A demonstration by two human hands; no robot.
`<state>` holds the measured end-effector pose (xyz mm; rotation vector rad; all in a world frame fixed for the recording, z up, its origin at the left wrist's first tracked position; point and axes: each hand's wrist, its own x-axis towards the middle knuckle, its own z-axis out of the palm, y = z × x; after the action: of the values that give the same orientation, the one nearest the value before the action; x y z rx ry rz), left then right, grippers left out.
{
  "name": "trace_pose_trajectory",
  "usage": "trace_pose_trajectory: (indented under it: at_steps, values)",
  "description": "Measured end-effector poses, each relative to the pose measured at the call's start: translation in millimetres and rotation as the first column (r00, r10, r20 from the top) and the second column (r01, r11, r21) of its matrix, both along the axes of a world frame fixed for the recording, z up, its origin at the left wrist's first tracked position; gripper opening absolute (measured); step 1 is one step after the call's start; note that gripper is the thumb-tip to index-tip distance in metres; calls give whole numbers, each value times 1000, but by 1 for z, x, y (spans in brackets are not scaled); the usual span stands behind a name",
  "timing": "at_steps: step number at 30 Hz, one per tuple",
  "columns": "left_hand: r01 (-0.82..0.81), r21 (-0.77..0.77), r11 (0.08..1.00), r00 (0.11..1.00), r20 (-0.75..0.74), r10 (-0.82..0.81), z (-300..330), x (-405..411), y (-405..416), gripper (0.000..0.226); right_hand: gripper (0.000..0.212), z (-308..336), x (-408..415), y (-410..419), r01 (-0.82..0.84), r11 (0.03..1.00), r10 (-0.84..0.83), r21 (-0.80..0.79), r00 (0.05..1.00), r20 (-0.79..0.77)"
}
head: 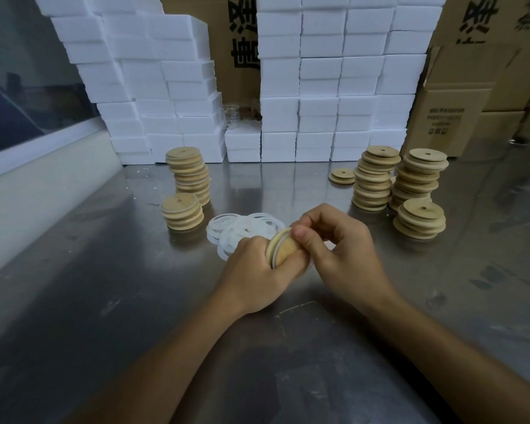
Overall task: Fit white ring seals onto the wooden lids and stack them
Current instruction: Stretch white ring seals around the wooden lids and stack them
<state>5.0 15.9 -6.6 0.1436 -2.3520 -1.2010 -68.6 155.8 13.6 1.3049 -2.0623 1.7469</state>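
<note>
You've got the lid [283, 249] tilted up on edge between both hands, just above the worktop [104, 301]. Left hand [251, 270] fingers wrapped around its rim to steady it, right hand [334, 243] thumb and curled fingers pinching the ring [277, 250] into the groove. Probably tilted so you can see it seat. Spare rings [242, 229] sit right behind your left hand, easy reach. Sealed stacks [182, 214] are off to the left, bare lids [419, 218] to the right, so there's open room in the middle and nothing close enough to knock.
</note>
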Motion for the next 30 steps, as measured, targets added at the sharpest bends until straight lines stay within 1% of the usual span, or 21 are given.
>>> trace_pose_trajectory:
  at_steps: [2,5,8,13,15,20,23,25,28,30]
  values:
    - [-27,-48,998,999,-42,25,0,0,0,51,14,1,0,-1,-38,999,38,-4,997,73]
    - [-47,-99,994,994,-99,37,2,2,0,53,32,3,1,-3,-106,991,123,-79,958,258]
    - [-41,-111,993,991,-128,26,3,4,1,57,30,4,-1,-5,-146,980,187,-134,903,386]
    - [-17,-110,994,987,-159,-1,5,5,3,62,26,4,-4,-3,-186,964,259,-189,807,530]
    - [-9,-108,994,987,-160,-9,5,5,3,61,24,4,-5,-3,-190,962,269,-196,781,563]
    - [-42,-143,989,984,-177,16,4,4,2,57,23,4,-5,-1,-227,959,285,-172,754,592]
    - [-63,-116,991,976,-214,37,3,3,0,56,21,3,-3,-1,-235,954,300,-187,722,624]
    - [-78,-89,993,966,-252,53,4,3,-1,54,21,2,-2,-2,-237,957,287,-166,704,649]
    - [-88,-96,991,961,-269,59,4,2,0,54,17,2,-2,-2,-246,955,292,-168,660,693]
    - [-90,-127,988,960,-276,52,3,3,2,54,21,3,-3,-2,-247,949,310,-195,621,720]
